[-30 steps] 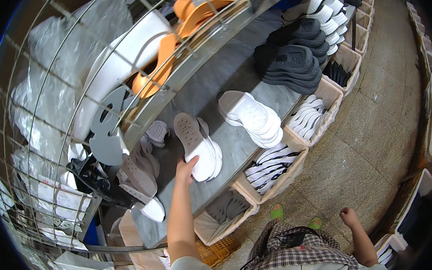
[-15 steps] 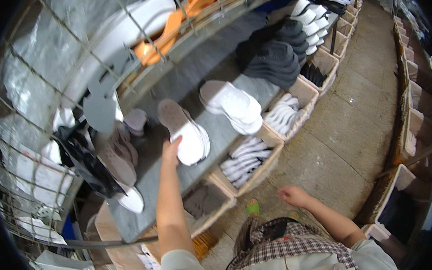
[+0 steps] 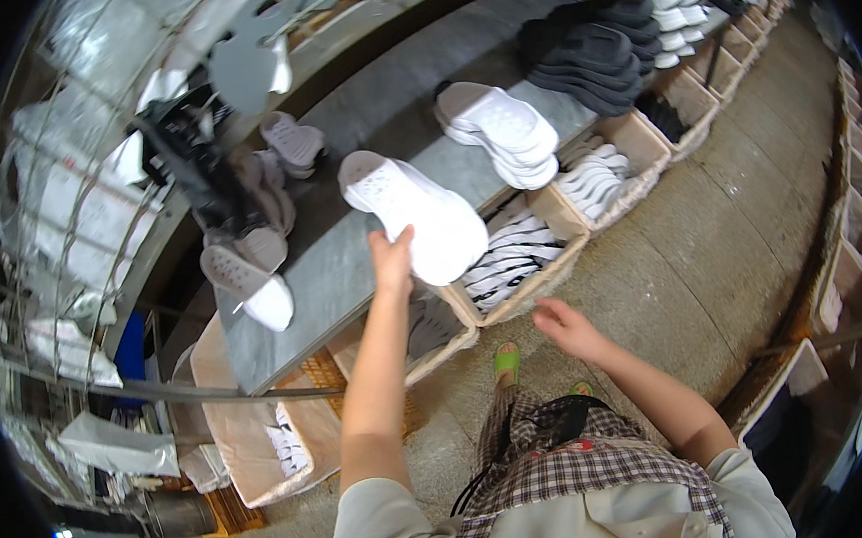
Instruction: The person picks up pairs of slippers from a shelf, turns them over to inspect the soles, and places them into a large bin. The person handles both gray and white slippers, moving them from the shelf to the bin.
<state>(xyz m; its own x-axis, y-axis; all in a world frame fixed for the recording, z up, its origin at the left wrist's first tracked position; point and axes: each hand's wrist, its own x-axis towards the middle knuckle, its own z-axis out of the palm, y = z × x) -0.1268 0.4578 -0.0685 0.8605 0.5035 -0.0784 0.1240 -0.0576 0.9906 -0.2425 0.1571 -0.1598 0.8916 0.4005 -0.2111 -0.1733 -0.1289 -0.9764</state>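
My left hand (image 3: 393, 264) grips the edge of a white shoe sole (image 3: 433, 224) with small holes at its heel end. The sole is tilted above the front edge of the grey shelf (image 3: 340, 255); whether more soles lie under it is hidden. To its right on the shelf lies a stack of white soles (image 3: 503, 129). My right hand (image 3: 567, 329) hangs over the walkway with its fingers stretched out and holds nothing. At the shelf's left end are white soles (image 3: 250, 287) beside a black plastic bag (image 3: 189, 171).
Lined bins with striped soles (image 3: 515, 253) and white soles (image 3: 595, 180) stand below the shelf. Dark grey soles (image 3: 591, 53) are piled farther along. A wire grid (image 3: 73, 219) borders the left, and another row of bins (image 3: 803, 373) lines the walkway's right side.
My left hand has lifted the white sole off the shelf and brought it nearer. My right hand has moved up and slightly left, and its fingers have straightened.
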